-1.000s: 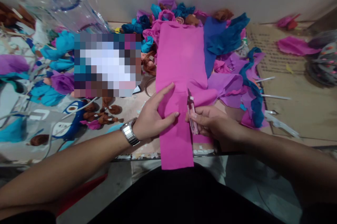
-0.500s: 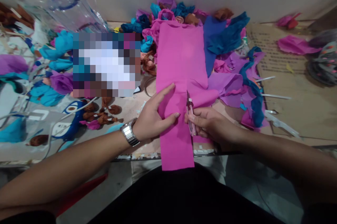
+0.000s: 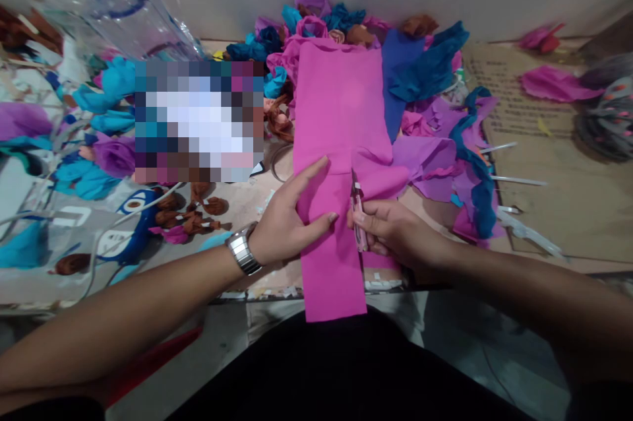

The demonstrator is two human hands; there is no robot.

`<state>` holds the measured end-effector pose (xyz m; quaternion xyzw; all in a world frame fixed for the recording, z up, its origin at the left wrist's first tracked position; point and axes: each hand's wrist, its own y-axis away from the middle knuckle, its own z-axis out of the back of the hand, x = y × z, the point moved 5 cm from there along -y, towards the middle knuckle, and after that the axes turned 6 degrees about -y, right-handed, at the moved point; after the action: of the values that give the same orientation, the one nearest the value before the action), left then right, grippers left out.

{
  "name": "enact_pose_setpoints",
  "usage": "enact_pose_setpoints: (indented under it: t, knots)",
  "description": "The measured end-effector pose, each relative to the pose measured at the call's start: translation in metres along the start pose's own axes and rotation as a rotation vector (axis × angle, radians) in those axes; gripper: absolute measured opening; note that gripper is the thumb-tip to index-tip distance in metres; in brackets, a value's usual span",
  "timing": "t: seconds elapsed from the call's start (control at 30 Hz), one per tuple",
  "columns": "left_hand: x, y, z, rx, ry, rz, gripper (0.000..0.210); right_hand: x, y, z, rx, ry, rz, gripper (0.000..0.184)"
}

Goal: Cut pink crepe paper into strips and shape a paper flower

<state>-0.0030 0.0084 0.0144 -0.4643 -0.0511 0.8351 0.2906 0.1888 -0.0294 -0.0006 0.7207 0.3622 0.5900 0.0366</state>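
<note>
A long sheet of bright pink crepe paper [image 3: 341,97] lies over the table and hangs past its front edge. My left hand [image 3: 291,213], with a metal watch [image 3: 243,251] on the wrist, rests on the paper with thumb and fingers spread. In my right hand [image 3: 388,226] is a slim pink utility knife [image 3: 359,220], its dark tip pointing away from me at the upper end of a slit. To the left of the slit, the paper forms a straight strip; on the right, a loose flap is folded out to the side.
Crumpled purple and teal paper [image 3: 435,157] lies to the right, beside a cardboard sheet [image 3: 534,210]. Behind is a heap of paper flowers [image 3: 311,28]. A clear bottle [image 3: 138,18] stands back left, near brown paper pieces [image 3: 198,216] and a pixelated patch.
The knife and my right hand have shifted very slightly away from me along the slit. The strip's lower end has moved a little to the right. My left hand stays put.
</note>
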Motion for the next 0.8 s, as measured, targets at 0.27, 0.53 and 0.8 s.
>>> enact_pose_setpoints:
  t: [0.27, 0.53, 0.8]
  knots:
    - [0.0015, 0.0003, 0.0003, -0.009, 0.0, 0.006, 0.087, 0.0014, 0.0008, -0.0002, -0.021, 0.014, 0.008, 0.042]
    - [0.0025, -0.0002, 0.0007, -0.016, 0.02, 0.016, 0.087, 0.0029, 0.002, 0.0007, -0.042, 0.044, 0.007, 0.042]
    - [0.001, -0.0007, 0.001, -0.039, 0.072, -0.001, 0.084, -0.0007, 0.0007, 0.0015, -0.019, 0.006, 0.018, 0.039]
